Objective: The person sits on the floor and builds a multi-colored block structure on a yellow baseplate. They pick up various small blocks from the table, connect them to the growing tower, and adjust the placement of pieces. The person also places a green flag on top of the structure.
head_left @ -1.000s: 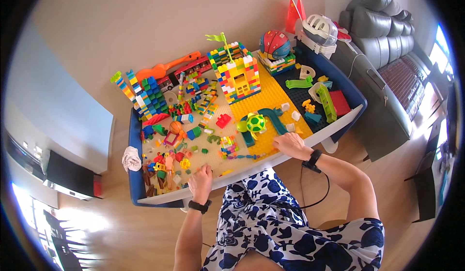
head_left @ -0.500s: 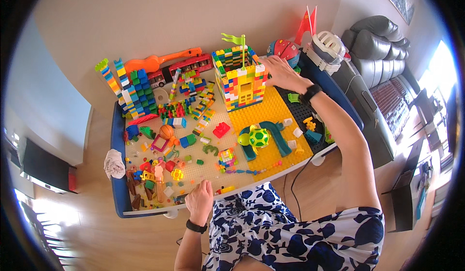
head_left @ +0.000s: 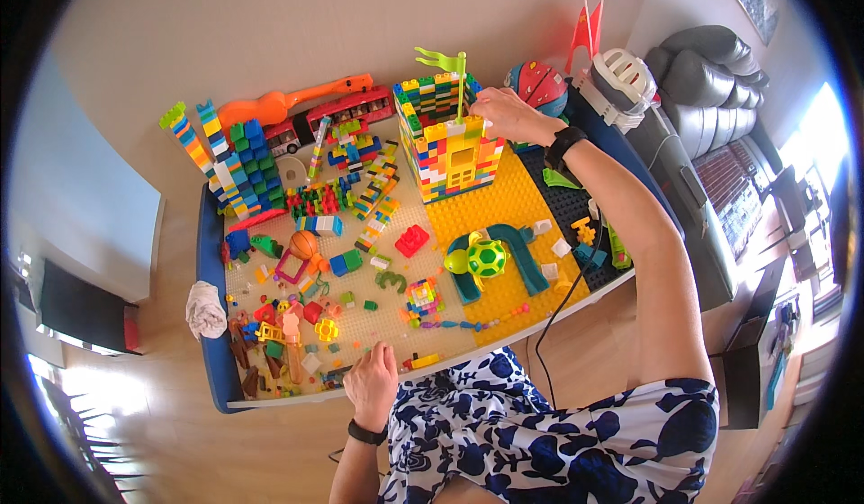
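A square tower of colourful toy bricks stands at the back of the play table, with a yellow window in its front and a green flag at its top. My right hand is at the tower's upper right edge, its fingers bent and closed against the bricks there. Whatever lies between those fingertips is hidden. At the table's front edge, my left hand is curled closed, and its palm cannot be seen. Beside it lies a small yellow brick piece.
A green toy turtle sits by a teal curved slide on the yellow baseplate. Brick stacks, an orange toy guitar and a red bus fill the back left. A ball is behind my right hand.
My right hand has shifted slightly left and up along the tower's edge, from its outer side to its top. My left hand stays at the front edge.
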`<state>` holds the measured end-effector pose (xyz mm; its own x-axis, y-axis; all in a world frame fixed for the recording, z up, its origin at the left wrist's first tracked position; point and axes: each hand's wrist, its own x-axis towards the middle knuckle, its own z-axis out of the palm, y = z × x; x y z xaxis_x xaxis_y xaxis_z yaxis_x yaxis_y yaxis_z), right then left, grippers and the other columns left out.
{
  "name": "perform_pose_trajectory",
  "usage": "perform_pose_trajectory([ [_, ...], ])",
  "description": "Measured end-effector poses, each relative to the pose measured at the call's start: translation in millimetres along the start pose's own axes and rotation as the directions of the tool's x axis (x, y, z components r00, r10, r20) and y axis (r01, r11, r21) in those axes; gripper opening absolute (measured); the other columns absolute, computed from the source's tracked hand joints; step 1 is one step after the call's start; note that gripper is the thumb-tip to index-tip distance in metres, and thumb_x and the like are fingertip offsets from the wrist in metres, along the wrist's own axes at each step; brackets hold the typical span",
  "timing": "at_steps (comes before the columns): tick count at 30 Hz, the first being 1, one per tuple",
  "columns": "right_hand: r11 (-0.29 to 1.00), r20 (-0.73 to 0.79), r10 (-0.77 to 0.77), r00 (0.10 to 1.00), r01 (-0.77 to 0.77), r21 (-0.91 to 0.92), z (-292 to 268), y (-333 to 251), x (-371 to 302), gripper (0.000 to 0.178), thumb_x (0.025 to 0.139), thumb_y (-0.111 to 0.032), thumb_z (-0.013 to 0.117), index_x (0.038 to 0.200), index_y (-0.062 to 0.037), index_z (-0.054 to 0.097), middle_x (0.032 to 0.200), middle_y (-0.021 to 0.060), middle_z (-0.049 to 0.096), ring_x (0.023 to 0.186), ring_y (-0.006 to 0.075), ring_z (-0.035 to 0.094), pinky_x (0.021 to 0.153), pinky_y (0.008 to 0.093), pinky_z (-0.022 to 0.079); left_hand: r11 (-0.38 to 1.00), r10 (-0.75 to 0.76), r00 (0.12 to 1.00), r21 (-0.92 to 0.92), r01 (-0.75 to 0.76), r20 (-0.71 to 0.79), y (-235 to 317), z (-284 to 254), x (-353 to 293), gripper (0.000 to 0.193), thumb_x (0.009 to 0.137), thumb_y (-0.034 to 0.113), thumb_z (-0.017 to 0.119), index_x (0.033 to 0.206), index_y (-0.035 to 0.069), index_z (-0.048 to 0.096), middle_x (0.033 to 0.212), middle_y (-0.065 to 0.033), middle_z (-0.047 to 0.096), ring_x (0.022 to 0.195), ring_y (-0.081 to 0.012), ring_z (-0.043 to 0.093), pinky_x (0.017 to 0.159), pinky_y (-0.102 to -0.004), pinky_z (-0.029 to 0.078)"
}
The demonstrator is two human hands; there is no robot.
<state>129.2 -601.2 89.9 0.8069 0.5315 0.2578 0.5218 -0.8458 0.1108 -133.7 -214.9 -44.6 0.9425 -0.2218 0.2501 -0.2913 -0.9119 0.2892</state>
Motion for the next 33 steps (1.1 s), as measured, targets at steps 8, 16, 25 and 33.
perform_pose_trajectory([
  [8, 0.999, 0.053, -0.037, 0.998, 0.036, 0.025, -4.1, 3.6, 8.2, 0.026, 0.070, -0.010, 0.065, 0.094, -0.0035, 0.064, 0.086, 0.0141, 0.060, 0.093, 0.0284, 0.055, 0.077, 0.0418, 0.043, 1.000, -0.013, 0.999, 0.007, 0.013, 0.032, 1.4, -2.4, 1.4, 0.014, 0.089, 0.022, 0.052, 0.086, 0.011, 0.059, 0.072, -0.0054, 0.063, 0.065, -0.0227, 0.062, 0.054, -0.0339, 0.048],
  [16, 0.999, 0.037, -0.022, 0.999, 0.021, 0.039, 0.2, 7.7, 5.9, 0.028, 0.069, -0.012, 0.065, 0.097, -0.0037, 0.063, 0.089, 0.0133, 0.061, 0.093, 0.0294, 0.055, 0.078, 0.0420, 0.044, 1.000, -0.010, 1.000, -0.015, 0.010, 0.021, 0.2, 0.5, 1.0, 0.014, 0.089, 0.022, 0.052, 0.086, 0.011, 0.059, 0.073, -0.0052, 0.064, 0.065, -0.0231, 0.062, 0.054, -0.0342, 0.047],
  [25, 0.921, -0.276, 0.281, 0.919, -0.177, 0.346, -25.0, -4.2, -22.3, 0.015, 0.076, -0.012, 0.057, 0.089, -0.0043, 0.061, 0.086, 0.0131, 0.063, 0.090, 0.0316, 0.059, 0.076, 0.0410, 0.047, 0.999, -0.033, 0.999, 0.024, 0.032, 0.030, -2.6, 1.7, -1.5, 0.014, 0.088, 0.024, 0.053, 0.088, 0.012, 0.060, 0.073, -0.0058, 0.063, 0.064, -0.0243, 0.062, 0.054, -0.0356, 0.047],
  [33, 0.872, 0.141, 0.329, 0.934, -0.358, 0.334, 13.4, -7.6, -56.8, 0.019, 0.078, -0.014, 0.052, 0.078, -0.0006, 0.066, 0.077, 0.0179, 0.064, 0.077, 0.0307, 0.063, 0.069, 0.0385, 0.049, 0.999, -0.040, 0.997, -0.002, 0.040, 0.071, 0.9, -0.6, 1.1, 0.014, 0.089, 0.024, 0.052, 0.089, 0.012, 0.060, 0.074, -0.0062, 0.063, 0.064, -0.0250, 0.062, 0.054, -0.0365, 0.047],
])
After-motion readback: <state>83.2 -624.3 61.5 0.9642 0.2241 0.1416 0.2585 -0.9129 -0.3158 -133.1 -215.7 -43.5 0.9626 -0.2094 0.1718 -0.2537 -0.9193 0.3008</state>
